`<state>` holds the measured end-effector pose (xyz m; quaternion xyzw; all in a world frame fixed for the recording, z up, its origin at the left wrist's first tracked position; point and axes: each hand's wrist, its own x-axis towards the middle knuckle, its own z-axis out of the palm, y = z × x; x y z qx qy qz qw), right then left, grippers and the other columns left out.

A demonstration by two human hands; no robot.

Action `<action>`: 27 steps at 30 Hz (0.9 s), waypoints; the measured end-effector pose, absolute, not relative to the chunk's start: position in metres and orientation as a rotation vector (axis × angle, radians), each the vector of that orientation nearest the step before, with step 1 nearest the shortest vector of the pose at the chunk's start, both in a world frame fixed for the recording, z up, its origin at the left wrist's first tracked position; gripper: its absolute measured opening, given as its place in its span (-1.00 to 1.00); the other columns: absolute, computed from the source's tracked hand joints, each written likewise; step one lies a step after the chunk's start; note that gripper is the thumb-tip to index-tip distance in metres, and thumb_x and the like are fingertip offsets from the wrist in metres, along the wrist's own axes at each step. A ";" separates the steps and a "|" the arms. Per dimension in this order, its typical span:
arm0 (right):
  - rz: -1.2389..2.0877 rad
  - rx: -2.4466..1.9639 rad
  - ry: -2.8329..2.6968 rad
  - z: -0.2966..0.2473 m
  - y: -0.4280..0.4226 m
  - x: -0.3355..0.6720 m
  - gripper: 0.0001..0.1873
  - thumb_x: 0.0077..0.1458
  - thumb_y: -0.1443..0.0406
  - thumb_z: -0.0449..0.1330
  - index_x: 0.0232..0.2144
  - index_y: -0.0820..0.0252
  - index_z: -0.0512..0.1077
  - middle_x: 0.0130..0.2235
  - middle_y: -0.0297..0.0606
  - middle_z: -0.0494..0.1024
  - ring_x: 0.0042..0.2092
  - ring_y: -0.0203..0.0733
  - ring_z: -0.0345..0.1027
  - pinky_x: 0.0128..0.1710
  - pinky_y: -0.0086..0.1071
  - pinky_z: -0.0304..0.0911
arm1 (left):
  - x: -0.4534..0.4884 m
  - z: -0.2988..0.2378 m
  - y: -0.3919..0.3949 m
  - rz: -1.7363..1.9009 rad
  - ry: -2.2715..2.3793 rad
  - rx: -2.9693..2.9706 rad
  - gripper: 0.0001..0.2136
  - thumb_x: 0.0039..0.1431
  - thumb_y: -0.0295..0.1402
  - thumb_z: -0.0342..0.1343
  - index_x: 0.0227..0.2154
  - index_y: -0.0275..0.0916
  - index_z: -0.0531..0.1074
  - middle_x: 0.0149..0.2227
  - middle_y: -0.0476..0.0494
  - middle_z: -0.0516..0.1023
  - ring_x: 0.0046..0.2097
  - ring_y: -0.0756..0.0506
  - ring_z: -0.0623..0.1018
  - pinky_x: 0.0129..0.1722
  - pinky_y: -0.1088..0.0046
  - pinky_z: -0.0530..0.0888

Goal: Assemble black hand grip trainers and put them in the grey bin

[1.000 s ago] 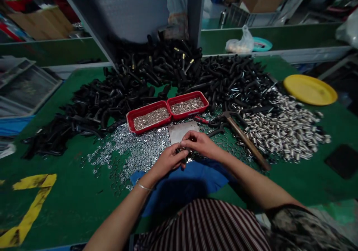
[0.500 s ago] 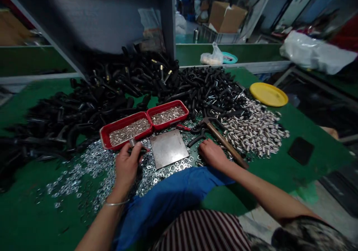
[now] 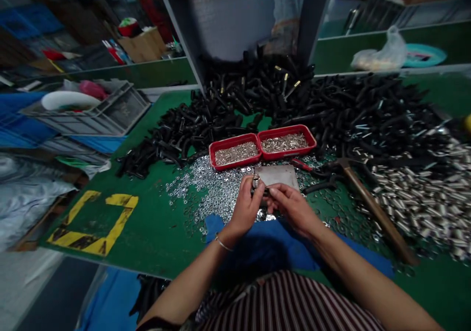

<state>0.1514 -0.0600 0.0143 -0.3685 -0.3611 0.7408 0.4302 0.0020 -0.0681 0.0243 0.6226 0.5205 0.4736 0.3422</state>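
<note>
My left hand [image 3: 246, 207] is closed on a small black part with a ridged silver metal cylinder [image 3: 256, 180] standing up from it. My right hand [image 3: 292, 206] meets it from the right, thumb and fingers pinched at the black part's end; what lies between those fingertips is too small to make out. Just beyond both hands lies a flat metal plate [image 3: 277, 175], partly covered by them. Behind the plate, two red trays [image 3: 235, 164] joined end to end hold small metal pieces. Loose washers and nuts [image 3: 217, 188] spread to the left of my hands.
Right of my hands lies a wooden-handled hammer [image 3: 379, 213], beside a heap of silver metal cylinders [image 3: 434, 188]. Red-handled pliers [image 3: 301, 164] lie by the plate. Black curved parts [image 3: 228, 95] are piled along the back. Yellow tape [image 3: 121, 223] marks the table's left corner.
My right hand has left the table beside the hammer and come over to my left hand, at the part held there. The view has swung to the left.
</note>
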 end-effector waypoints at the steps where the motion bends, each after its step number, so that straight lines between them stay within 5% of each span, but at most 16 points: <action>1: 1.894 -0.896 -0.862 0.014 -0.061 0.149 -0.69 0.08 0.08 0.39 -0.29 0.19 0.50 -0.39 -0.31 0.54 -0.38 -0.31 0.43 -0.38 -0.45 0.38 | 0.001 0.024 -0.068 1.227 1.351 1.623 -0.85 0.44 -0.24 -0.07 -0.17 -0.17 0.33 -0.14 -0.15 0.39 -0.04 -0.12 0.42 0.06 0.35 0.35; 9: 1.801 -0.883 -1.077 0.010 -0.067 0.163 -0.67 0.04 0.17 0.43 -0.27 0.13 0.38 -0.47 -0.48 0.52 -0.56 -0.38 0.39 -0.51 -0.48 0.33 | -0.007 0.022 -0.071 1.147 1.317 1.770 -0.87 0.44 -0.28 -0.06 -0.16 -0.18 0.35 -0.17 -0.14 0.42 -0.09 -0.11 0.44 -0.03 0.36 0.36; 14: 2.167 -0.707 -0.829 0.003 -0.070 0.157 -0.58 0.08 0.02 0.38 -0.30 0.18 0.35 -0.42 -0.39 0.52 -0.56 -0.43 0.28 -0.67 -0.55 0.19 | -0.018 0.022 -0.064 1.048 1.063 2.119 -0.90 0.40 -0.32 0.00 -0.19 -0.18 0.39 -0.19 -0.14 0.52 -0.10 -0.13 0.48 -0.01 0.29 0.37; 17: 2.238 -0.828 -1.048 0.008 -0.067 0.171 -0.53 0.22 -0.09 0.20 -0.15 0.19 0.40 -0.41 -0.32 0.54 -0.54 -0.37 0.31 -0.65 -0.52 0.18 | -0.019 0.021 -0.059 0.958 1.229 1.984 -0.82 0.40 -0.23 -0.01 -0.23 -0.19 0.41 -0.24 -0.13 0.53 -0.17 -0.13 0.49 -0.10 0.32 0.39; 19: 1.952 -1.082 -1.482 0.013 -0.057 0.201 -0.53 0.24 -0.06 0.18 -0.03 0.17 0.42 -0.36 -0.24 0.60 -0.47 -0.26 0.41 -0.57 -0.44 0.25 | -0.020 0.019 -0.054 1.010 1.372 1.796 -0.76 0.41 -0.16 -0.03 -0.22 -0.19 0.43 -0.24 -0.12 0.54 -0.18 -0.11 0.51 -0.11 0.35 0.39; 21: 1.324 -1.392 -1.817 0.016 -0.041 0.250 -0.60 0.21 0.05 0.24 -0.02 0.15 0.48 -0.27 -0.17 0.63 -0.34 -0.17 0.48 -0.39 -0.36 0.32 | -0.024 0.016 -0.048 1.142 1.452 1.601 -0.72 0.41 -0.10 -0.03 -0.20 -0.18 0.45 -0.21 -0.10 0.56 -0.16 -0.10 0.52 -0.07 0.38 0.39; 24: 0.527 -1.830 -1.806 0.014 -0.011 0.346 -0.70 0.27 0.17 0.11 -0.07 0.17 0.51 -0.14 -0.12 0.63 -0.21 -0.09 0.50 -0.20 -0.27 0.34 | -0.030 0.011 -0.037 1.329 1.466 1.285 -0.67 0.38 -0.04 0.00 -0.17 -0.18 0.47 -0.18 -0.08 0.57 -0.16 -0.08 0.53 -0.07 0.40 0.40; 27: 0.075 -2.156 -1.741 0.011 0.018 0.432 -0.71 0.20 0.32 0.06 -0.13 0.26 0.53 -0.12 -0.01 0.61 -0.11 0.02 0.47 -0.09 -0.19 0.32 | -0.029 0.007 -0.030 1.328 1.486 1.150 -0.64 0.33 0.02 0.04 -0.16 -0.19 0.48 -0.19 -0.08 0.57 -0.19 -0.08 0.53 -0.10 0.42 0.42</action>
